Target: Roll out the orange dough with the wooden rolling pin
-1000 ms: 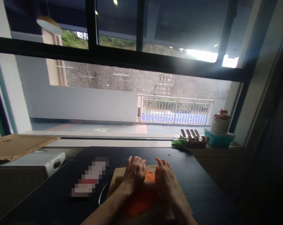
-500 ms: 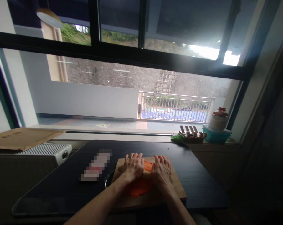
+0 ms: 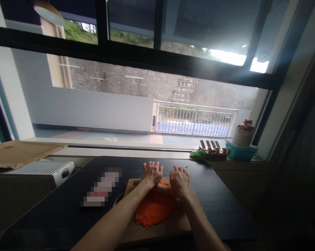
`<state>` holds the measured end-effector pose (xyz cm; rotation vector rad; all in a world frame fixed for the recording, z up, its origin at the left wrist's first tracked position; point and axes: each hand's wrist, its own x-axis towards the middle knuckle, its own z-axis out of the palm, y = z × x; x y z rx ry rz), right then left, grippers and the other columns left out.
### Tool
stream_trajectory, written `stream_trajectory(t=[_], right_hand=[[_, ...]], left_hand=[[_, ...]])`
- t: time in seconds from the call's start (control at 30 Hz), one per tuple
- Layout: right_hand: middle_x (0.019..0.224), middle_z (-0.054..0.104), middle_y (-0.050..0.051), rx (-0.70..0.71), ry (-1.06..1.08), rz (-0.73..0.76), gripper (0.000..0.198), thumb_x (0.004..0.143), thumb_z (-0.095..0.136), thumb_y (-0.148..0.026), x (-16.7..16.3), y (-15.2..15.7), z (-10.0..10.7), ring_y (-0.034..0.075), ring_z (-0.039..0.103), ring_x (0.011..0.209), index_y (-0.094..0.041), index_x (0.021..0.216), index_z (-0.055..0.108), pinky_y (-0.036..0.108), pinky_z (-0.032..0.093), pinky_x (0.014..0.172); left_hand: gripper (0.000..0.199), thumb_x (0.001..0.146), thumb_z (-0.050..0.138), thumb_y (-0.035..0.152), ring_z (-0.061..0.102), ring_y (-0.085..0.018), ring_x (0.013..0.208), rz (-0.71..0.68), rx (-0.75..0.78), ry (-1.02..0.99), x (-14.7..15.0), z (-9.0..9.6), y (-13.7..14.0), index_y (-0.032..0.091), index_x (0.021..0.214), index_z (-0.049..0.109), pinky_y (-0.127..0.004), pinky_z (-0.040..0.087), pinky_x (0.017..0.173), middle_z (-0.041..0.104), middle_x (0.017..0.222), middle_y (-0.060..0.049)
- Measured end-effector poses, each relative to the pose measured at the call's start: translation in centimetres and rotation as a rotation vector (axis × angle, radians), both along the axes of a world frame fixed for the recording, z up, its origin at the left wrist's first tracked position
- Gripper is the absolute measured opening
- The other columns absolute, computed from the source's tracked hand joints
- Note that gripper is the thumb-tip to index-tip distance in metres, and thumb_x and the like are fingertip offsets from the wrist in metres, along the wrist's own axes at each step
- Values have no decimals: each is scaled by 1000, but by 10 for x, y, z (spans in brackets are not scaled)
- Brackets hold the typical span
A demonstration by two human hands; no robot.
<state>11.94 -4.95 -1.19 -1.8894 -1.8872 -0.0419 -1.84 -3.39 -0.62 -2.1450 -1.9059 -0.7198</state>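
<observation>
A pale rolling pin (image 3: 164,188) lies crosswise on a flattened orange sheet of dough (image 3: 154,210). Under both is a wooden board (image 3: 170,228). My left hand (image 3: 151,174) rests palm down over the pin's left part, fingers stretched forward past it. On the right part lies my right hand (image 3: 180,180), likewise flat with its fingers reaching beyond the pin. Most of the dough shows between my forearms, on the near side of the pin; a small strip is visible beyond it. My hands hide the pin's ends in part.
The board stands on a dark table (image 3: 215,202). A blurred-out item (image 3: 101,188) lies to the left, and a metal loop (image 3: 117,199) shows beside the board. On the sill are a brown rack (image 3: 215,150), a green thing (image 3: 197,154) and a teal box (image 3: 241,151).
Both hands and the rolling pin have moved away from me, toward the board's far edge. More of the orange dough shows on the near side. The view has shifted slightly.
</observation>
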Motion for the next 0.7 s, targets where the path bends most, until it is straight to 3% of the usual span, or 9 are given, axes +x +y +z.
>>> stream_trajectory(t=[0.17, 0.4, 0.53, 0.7], right_hand=[[120, 58, 14, -32, 4, -20, 41, 92, 34, -34, 2, 3, -1, 26, 48, 116, -17, 123, 55, 40, 33, 93], [125, 56, 12, 29, -16, 8, 42, 91, 35, -33, -7, -43, -9, 26, 43, 122, -18, 124, 56, 40, 24, 102], [127, 56, 9, 99, -24, 25, 41, 90, 36, -32, -12, -63, -16, 25, 39, 125, -18, 123, 57, 38, 19, 105], [119, 60, 9, 115, -19, 17, 37, 90, 37, -30, -12, -51, -12, 25, 42, 122, -19, 117, 59, 38, 20, 104]], left_hand=[[36, 95, 31, 32, 53, -27, 105, -7, -21, 5, 2, 4, 1, 14, 103, 61, -46, 33, 97, 65, 104, -12], [32, 92, 37, 32, 53, -27, 106, 12, -80, -17, -9, -8, -43, 19, 108, 61, -48, 31, 99, 65, 109, -10], [35, 90, 39, 34, 51, -25, 109, -136, -32, 10, -20, -13, -66, 22, 116, 60, -46, 22, 106, 64, 110, -8], [38, 89, 39, 35, 51, -26, 110, -152, -29, 22, -22, -10, -60, 20, 119, 59, -45, 26, 104, 63, 113, -9]])
